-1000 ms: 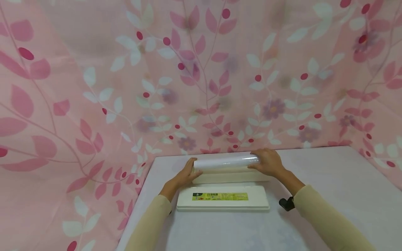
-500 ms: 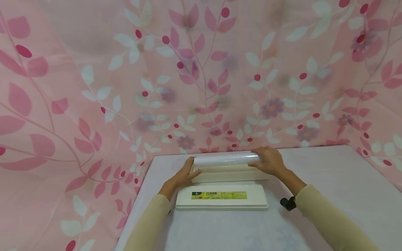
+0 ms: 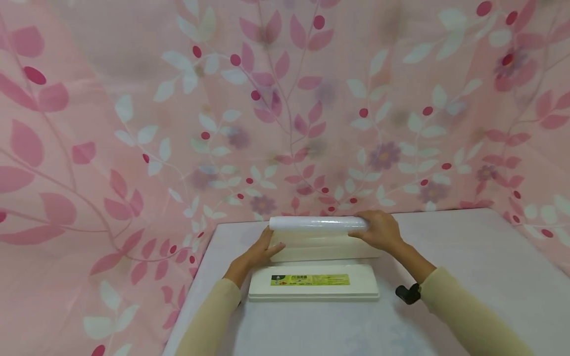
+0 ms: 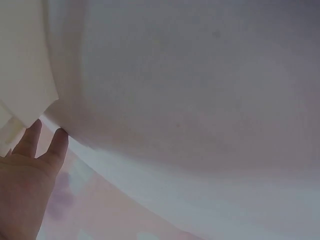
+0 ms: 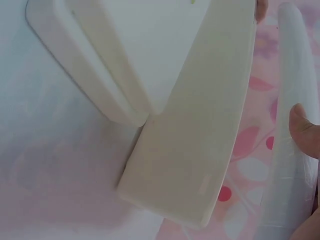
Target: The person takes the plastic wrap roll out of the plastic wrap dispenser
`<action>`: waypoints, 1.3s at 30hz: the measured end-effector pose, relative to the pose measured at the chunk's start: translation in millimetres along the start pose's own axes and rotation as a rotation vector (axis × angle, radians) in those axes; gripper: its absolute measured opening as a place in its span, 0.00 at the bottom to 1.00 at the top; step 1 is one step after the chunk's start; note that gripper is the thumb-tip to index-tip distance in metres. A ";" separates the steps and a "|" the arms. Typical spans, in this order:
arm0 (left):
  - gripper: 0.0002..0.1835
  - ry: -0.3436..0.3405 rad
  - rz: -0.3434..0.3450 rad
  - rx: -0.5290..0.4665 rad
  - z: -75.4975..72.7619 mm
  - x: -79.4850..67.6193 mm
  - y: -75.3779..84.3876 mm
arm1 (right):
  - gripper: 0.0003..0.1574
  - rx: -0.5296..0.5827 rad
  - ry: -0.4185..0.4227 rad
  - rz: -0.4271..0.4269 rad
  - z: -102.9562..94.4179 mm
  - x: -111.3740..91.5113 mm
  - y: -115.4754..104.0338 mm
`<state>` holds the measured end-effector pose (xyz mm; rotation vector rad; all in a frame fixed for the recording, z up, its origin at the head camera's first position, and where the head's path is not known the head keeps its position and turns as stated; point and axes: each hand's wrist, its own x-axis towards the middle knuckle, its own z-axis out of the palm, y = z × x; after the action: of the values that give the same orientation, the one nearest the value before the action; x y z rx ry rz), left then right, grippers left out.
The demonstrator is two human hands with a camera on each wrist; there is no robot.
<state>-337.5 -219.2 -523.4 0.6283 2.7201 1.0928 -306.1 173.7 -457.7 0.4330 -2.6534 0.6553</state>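
A shiny white roll of cling film is in my right hand, which grips it at the right end, thumb in front. The roll lies level just above the long cream box, whose inside shows below it. In the right wrist view a gap separates the roll from the box wall. My left hand holds the box's left end, thumb over the front wall. Two of its fingers show by the box corner in the left wrist view. The lid with a green label lies in front.
A white cloth covers the table, which ends just behind the box. Pink floral fabric hangs behind and at both sides. A black wrist device sits under the right forearm.
The roll has risen out of the box, its left end coming up clear of the left hand. The left hand stays at the box; the lid has not moved.
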 end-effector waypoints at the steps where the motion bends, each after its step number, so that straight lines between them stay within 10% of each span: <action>1: 0.48 -0.004 0.003 0.007 0.1 0.2 -0.1 | 0.37 -0.001 0.001 0.000 -1.0 -0.1 -0.9; 39: 0.45 -0.024 0.051 0.044 -1.8 2.8 0.6 | 0.39 -0.100 0.040 0.082 -28.1 -33.6 31.3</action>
<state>-340.4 -218.7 -521.6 0.7159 2.7291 1.0318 -280.4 220.9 -460.7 0.2815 -2.6638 0.5459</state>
